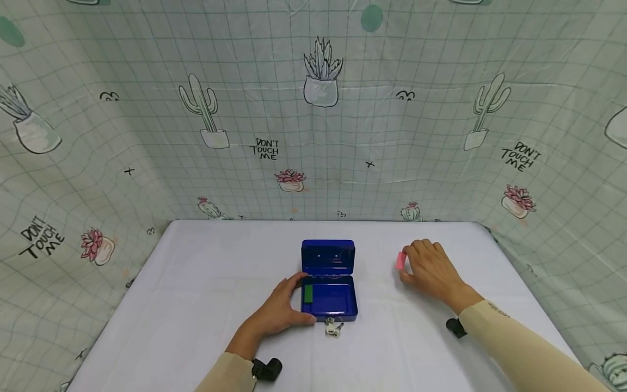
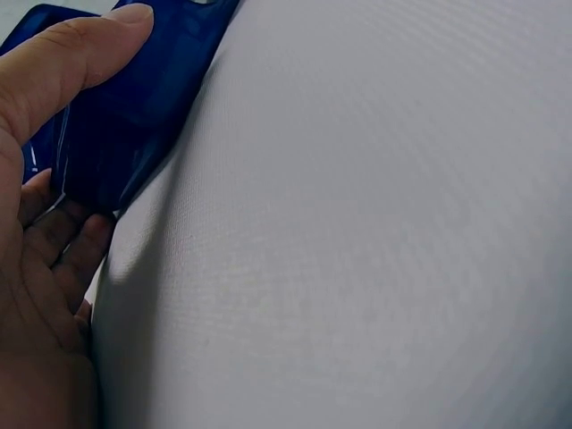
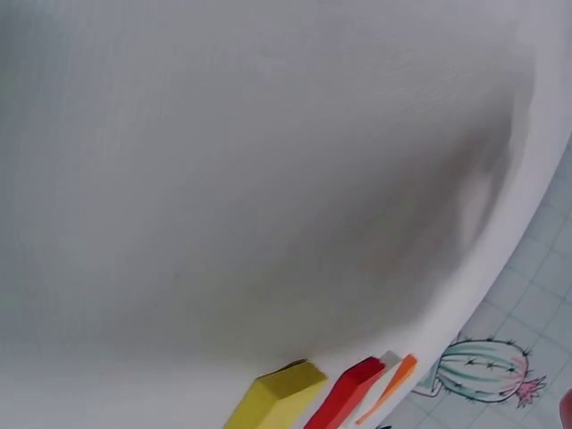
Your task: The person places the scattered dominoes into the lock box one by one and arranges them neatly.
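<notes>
A blue metal cash box (image 1: 335, 313) stands on the table with its lid (image 1: 327, 257) raised. Inside, along the left wall, lies a green block (image 1: 308, 293). Keys (image 1: 333, 329) hang from the lock at the front. My left hand (image 1: 278, 310) holds the box by its left side, thumb at the front corner and fingers towards the back; the left wrist view shows the thumb on the blue wall (image 2: 134, 89). Well to the right of the box, my right hand (image 1: 431, 269) pinches a pink rectangular block (image 1: 400, 260) between thumb and fingers.
At the bottom of the right wrist view are a yellow block (image 3: 279, 393), a red block (image 3: 349, 393) and an orange piece (image 3: 389, 389) with something white beside it. A white cloth covers the table (image 1: 220, 261). Behind it hangs a grid-patterned curtain (image 1: 245, 109) with cactus drawings.
</notes>
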A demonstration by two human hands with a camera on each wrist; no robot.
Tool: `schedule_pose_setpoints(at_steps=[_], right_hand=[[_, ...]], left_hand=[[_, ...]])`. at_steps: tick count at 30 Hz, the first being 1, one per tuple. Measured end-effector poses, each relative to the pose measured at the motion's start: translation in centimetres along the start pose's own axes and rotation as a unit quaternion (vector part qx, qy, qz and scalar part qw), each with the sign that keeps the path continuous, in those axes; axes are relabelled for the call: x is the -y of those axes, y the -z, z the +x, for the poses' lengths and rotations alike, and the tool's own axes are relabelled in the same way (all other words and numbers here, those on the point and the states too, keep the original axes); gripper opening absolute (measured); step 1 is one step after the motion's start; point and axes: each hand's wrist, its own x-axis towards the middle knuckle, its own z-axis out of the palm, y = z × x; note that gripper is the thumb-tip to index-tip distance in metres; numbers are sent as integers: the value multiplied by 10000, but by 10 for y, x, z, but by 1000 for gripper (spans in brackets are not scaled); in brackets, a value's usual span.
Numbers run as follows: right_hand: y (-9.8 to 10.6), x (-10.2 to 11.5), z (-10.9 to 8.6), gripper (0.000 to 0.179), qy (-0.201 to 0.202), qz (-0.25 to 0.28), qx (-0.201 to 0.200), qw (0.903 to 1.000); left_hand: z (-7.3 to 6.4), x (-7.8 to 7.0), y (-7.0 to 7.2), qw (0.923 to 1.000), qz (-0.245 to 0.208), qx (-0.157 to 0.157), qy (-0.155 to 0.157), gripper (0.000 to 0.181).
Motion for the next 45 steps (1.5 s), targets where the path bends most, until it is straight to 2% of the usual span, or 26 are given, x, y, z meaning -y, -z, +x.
schedule_pose_setpoints(at_steps=[11,20,27,45], right_hand=[[12,20,10,40,269,63,-172,9995],[23,44,21,43,399,33,-2,9992],[29,62,30,43,338,129,185,9992],[31,105,53,43,857,325,2,9958]], left_hand=[[0,0,-1,9999,-94,26,-38,107],[0,2,-2,10000,-74,-2,52,107],[-1,1,-2,9999,-20,-20,123,108],[-1,-1,1,9999,96,-40,133,107]])
